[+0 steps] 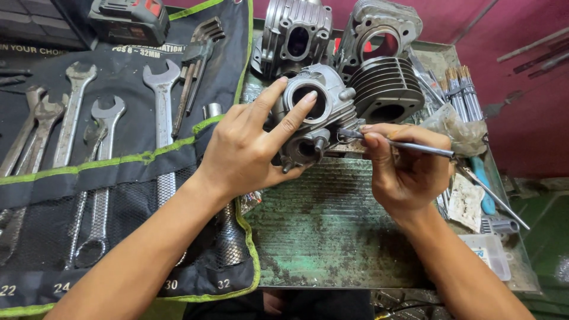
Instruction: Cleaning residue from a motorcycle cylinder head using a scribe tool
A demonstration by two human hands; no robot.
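Note:
My left hand [249, 148] grips a silver engine cylinder head [323, 95] and holds it tilted above the green metal tray [332, 225], with two fingers laid across its round port. My right hand [403, 166] pinches a thin metal rod [415, 146] like a pen. The rod's tip touches the right side of the cylinder head, near its fins.
A dark tool roll [118, 178] with several spanners lies on the left. A finned cylinder [385, 89] and two more engine castings [296, 35] stand at the tray's back. Thin rods [459, 89], a crumpled plastic bag [456, 127] and a small plastic box [492, 255] crowd the right side.

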